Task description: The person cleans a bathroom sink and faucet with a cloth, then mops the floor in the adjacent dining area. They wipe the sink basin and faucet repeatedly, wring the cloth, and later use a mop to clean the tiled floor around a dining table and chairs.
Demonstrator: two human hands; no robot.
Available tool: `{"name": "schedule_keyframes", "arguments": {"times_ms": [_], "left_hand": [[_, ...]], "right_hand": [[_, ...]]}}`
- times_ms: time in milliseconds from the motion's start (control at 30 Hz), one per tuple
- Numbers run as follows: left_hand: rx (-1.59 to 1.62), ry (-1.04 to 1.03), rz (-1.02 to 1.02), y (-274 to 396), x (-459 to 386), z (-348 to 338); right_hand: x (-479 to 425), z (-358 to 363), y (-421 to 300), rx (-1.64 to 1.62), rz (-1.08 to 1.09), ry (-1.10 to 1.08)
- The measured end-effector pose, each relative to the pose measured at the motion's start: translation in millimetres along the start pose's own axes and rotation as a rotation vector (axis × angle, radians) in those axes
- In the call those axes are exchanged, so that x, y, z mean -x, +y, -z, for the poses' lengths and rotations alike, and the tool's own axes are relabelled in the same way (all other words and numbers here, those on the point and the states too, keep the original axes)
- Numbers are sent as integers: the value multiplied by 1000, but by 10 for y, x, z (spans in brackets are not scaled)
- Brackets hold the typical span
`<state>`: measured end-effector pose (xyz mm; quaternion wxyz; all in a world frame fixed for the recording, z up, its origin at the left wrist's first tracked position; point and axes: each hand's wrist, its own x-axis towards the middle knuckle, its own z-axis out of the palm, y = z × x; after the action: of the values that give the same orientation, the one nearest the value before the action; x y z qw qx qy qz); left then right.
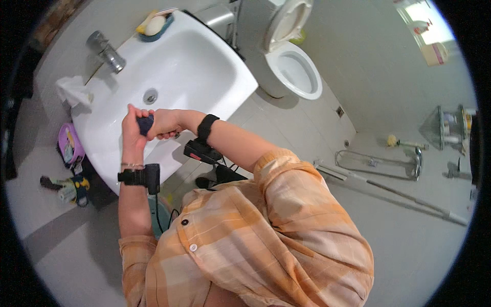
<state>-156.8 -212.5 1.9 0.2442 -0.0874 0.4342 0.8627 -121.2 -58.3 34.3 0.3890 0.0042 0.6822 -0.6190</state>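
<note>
My left hand and my right hand are close together above the near part of a white ceramic washbasin. Between them is a small bunched dark blue thing, probably cloth. Fingers of both hands close around it, and most of it is hidden inside my grip. Just beyond my hands lies the metal drain at the bottom of the basin. A chrome faucet stands on the far rim, with no water visibly running from it.
Crumpled white tissue lies at the basin's left corner. A soap dish holds a pale bar of soap on the far rim. Right of the basin stands a toilet with its lid raised. A purple basket hangs at left.
</note>
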Motion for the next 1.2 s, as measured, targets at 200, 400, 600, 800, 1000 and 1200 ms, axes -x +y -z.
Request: {"name": "schedule_keyframes", "arguments": {"times_ms": [200,400,600,800,1000,1200], "left_hand": [[-484,417,-96,-173,-117,-1],[-57,506,-131,-192,22,-144],[64,358,31,-272,226,61],[-103,218,127,-147,573,248],[-189,260,123,22,850,444],[-307,299,-122,159,1022,632]], "right_hand": [[-48,-292,-43,898,37,375],[-206,-296,-14,1120,72,431],[-17,-232,-30,1123,51,221],[124,-251,-64,1033,141,151],[-1,-375,-340,1270,124,203],[-129,-672,-663,1211,421,143]]}}
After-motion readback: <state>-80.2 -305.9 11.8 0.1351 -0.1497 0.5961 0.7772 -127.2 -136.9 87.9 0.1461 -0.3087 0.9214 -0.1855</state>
